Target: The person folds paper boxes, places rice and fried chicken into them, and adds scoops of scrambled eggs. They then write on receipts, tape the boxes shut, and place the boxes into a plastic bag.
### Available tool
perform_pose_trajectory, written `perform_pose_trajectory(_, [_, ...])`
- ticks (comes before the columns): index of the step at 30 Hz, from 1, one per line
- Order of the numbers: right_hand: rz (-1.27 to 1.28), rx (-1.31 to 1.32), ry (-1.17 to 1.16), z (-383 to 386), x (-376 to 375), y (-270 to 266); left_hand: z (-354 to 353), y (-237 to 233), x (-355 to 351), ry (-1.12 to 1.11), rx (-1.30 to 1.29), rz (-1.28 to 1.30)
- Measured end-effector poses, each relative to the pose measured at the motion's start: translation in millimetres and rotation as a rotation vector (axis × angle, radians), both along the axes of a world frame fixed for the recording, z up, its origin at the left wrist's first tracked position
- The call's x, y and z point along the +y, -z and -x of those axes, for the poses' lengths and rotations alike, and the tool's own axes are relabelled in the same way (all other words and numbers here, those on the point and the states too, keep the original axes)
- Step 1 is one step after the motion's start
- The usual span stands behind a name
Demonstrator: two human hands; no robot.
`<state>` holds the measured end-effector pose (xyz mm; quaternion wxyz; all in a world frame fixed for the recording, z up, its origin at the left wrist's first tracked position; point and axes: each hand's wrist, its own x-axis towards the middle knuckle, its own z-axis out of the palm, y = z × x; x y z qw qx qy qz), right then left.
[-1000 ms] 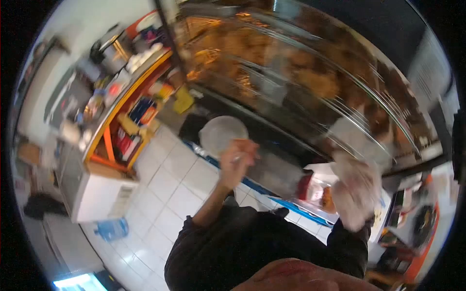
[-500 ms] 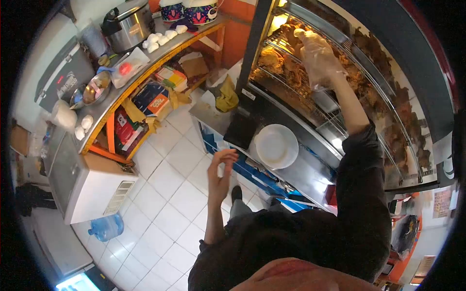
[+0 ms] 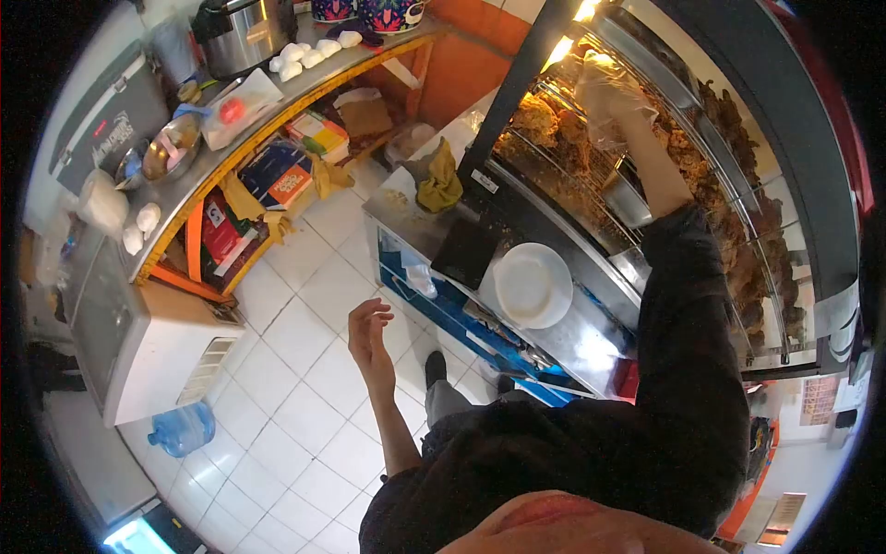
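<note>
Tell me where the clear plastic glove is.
The clear plastic glove is at the head view's upper right, on the right hand, by browned food in the lit black cabinet.

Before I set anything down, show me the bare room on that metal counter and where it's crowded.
Bare metal counter shows between the white bowl and the red item. It's crowded beyond the bowl, with the black square and green cloth. The lit cabinet above is packed with browned food.
</note>
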<state>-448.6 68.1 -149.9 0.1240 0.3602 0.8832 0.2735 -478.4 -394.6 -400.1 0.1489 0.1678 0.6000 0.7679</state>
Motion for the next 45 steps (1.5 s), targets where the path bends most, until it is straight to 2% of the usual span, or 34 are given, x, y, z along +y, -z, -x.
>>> perform_pose_trajectory(3, [-0.035, -0.04, -0.01, -4, 8, 7, -1, -1, 9, 0.024, 0.012, 0.004])
perform_pose_trajectory(5, [0.636, 0.882, 0.18, -16, 9, 16, -4, -3, 15, 0.047, 0.041, -0.028])
perform_pose_trajectory(7, [0.419, 0.559, 0.066, -23, 12, 13, -10, -7, 20, 0.068, 0.031, -0.036])
perform_pose_trajectory(9, [0.316, 0.411, 0.029, -24, 9, 8, -18, -10, 20, 0.07, 0.031, -0.054])
perform_pose_trajectory(15, [0.29, 0.348, 0.012, -33, 5, -2, -26, 5, 10, 0.092, -0.026, -0.038])
perform_pose_trajectory(21, [0.273, 0.298, 0.0, -42, -2, 1, -22, -4, 18, 0.053, 0.001, -0.093])
perform_pose_trajectory(30, [0.208, 0.294, -0.082, -66, -40, 11, -48, -4, 36, 0.165, -0.007, -0.052])
perform_pose_trajectory(31, [0.202, 0.308, -0.062, -71, -41, 13, -50, -3, 37, 0.179, -0.02, -0.025])
perform_pose_trajectory(33, [0.121, 0.431, -0.206, -76, -46, 21, -54, 0, 42, 0.22, -0.037, -0.02])
perform_pose_trajectory(37, [0.106, 0.452, -0.227, -94, -55, 26, -61, -10, 53, 0.261, 0.014, 0.0])
perform_pose_trajectory(39, [-0.272, 0.607, -0.54, -104, -53, 47, -68, -13, 60, 0.285, 0.032, 0.01])
perform_pose_trajectory(41, [-0.199, 0.653, -0.533, -119, -65, 31, -75, -15, 71, 0.317, 0.032, 0.025])
perform_pose_trajectory(43, [0.137, 0.864, -0.312, -138, -84, 29, -87, -20, 85, 0.342, 0.095, 0.056])
perform_pose_trajectory(45, [0.498, 1.291, -0.29, -173, -108, 22, -110, -30, 108, 0.346, 0.167, 0.015])
